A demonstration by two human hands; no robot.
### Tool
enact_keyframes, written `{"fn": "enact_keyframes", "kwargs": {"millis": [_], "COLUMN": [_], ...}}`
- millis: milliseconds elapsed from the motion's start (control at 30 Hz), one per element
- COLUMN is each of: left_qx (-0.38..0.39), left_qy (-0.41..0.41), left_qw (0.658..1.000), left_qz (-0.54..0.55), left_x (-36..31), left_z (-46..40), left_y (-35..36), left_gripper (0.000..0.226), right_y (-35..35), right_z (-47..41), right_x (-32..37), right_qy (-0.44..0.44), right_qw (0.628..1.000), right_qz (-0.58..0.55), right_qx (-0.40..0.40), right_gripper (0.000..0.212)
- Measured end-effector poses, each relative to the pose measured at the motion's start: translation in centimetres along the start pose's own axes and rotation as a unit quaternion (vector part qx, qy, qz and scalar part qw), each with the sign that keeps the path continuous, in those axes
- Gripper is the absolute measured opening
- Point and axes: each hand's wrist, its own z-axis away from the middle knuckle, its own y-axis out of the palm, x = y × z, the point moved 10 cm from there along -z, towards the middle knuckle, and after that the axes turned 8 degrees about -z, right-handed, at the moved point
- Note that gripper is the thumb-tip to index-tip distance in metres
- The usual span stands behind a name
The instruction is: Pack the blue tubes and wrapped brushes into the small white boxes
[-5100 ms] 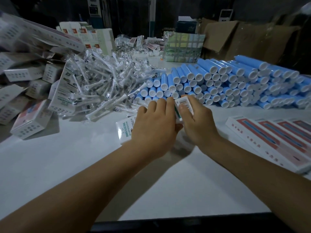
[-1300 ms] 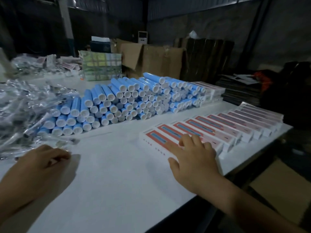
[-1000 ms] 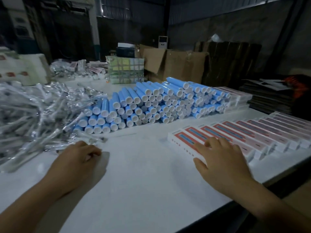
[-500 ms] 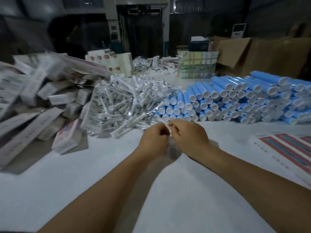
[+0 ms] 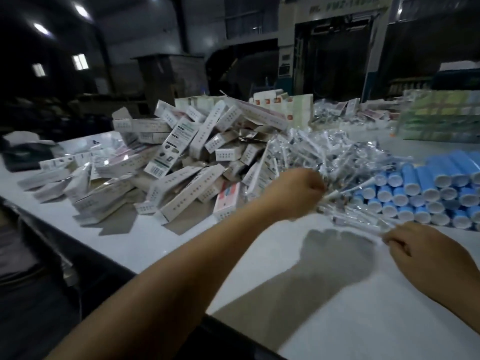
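The scene is dimly lit; ceiling lamps (image 5: 41,28) are seen glowing at upper left. A soft arm shadow (image 5: 335,258) is cast across the pale bench (image 5: 161,245). Motion blur is spread throughout, and edges are bent by wide-angle distortion.

From my remote seat I look across a dim factory hall: a white surface (image 5: 337,307) runs under the camera, its dark front edge cutting across the lower left. At its far right corner stands a shrink-wrapped block of green and yellow packs (image 5: 439,118). A dark flat case (image 5: 23,157) with something pale on top lies at the surface's left end. Behind, I see a large machine with a pale frame and lettering too blurred to read (image 5: 335,48), a grey cabinet-like unit (image 5: 171,74), bright ceiling lights (image 5: 41,28) and two lit windows (image 5: 79,61) on the left wall.
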Motion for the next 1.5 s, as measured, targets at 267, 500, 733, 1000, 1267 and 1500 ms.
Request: {"fn": "enact_keyframes", "kwargs": {"millis": [267,500,733,1000,1267,1500], "left_qx": [0.005,-0.045,-0.093,-0.098,-0.052,-0.044], "left_qy": [-0.209,-0.219,-0.265,0.031,0.146,0.135], "left_qw": [0.884,0.882,0.949,0.974,0.940,0.953], "left_qz": [-0.418,-0.416,-0.142,-0.203,-0.304,-0.269], "left_x": [18.8,19.9,18.4,0.0,-8.4,-7.4], "left_z": [5.1,5.5,9.3,4.7,-0.5,-0.3], "left_y": [-7.5,-7.1,-11.9,-4.5,7.9,9.1], "left_gripper": [0.034,0.031,0.019,0.035,0.053,0.090], "right_y": [0.7,0.7,0.0,-1.1,-1.5,-1.5], "right_z": [-0.4,-0.4,-0.1,-0.4,0.8,0.6], "right_x": [-0.5,-0.3,1.0,-1.7,-6.5,-7.4], "right_qy": [0.002,0.003,0.006,0.111,0.266,0.281], "right_qw": [1.000,0.999,1.000,0.937,0.709,0.751], "right_qz": [-0.011,-0.027,-0.015,-0.329,-0.643,-0.586], "right_qx": [-0.003,-0.018,-0.001,-0.033,-0.117,-0.116], "right_gripper": [0.017,0.018,0.016,0.036,0.041,0.016]}}
